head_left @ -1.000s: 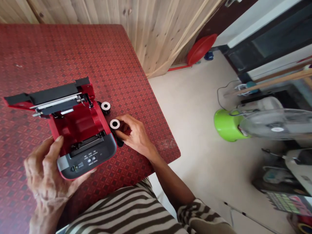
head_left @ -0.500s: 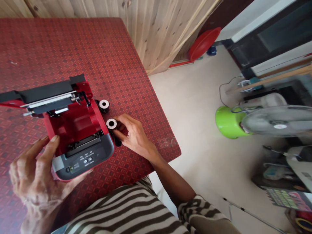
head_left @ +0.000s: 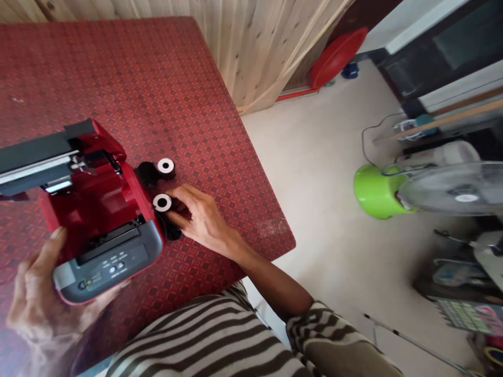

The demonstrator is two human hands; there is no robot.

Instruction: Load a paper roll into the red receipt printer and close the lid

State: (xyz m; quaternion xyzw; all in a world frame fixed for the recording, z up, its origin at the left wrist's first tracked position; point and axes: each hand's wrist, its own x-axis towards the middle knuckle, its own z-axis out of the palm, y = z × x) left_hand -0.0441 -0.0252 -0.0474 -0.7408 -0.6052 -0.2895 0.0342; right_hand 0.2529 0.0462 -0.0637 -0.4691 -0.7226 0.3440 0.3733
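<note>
A red and grey label printer (head_left: 106,209) stands on the table with its lid (head_left: 31,157) swung up, its red inside bare. My left hand (head_left: 43,298) grips the front left corner, thumb on the rim and fingers below. Right of the printer, my right hand (head_left: 200,217) pinches a small black ribbon roll (head_left: 162,202) between thumb and fingers; its white ring end faces up. A second black roll (head_left: 166,167) with the same white end stands just behind it. Dark pieces by the printer's side are partly hidden.
Patterned red table (head_left: 145,78) with its right edge past my right hand. A wooden plank wall (head_left: 223,47) runs behind. On the floor are a green stool (head_left: 373,193), a fan (head_left: 456,188) and a red basin (head_left: 340,57).
The printer has shifted left with my left hand on it. My right hand and its ribbon roll have also moved a little left. The view has turned slightly.
</note>
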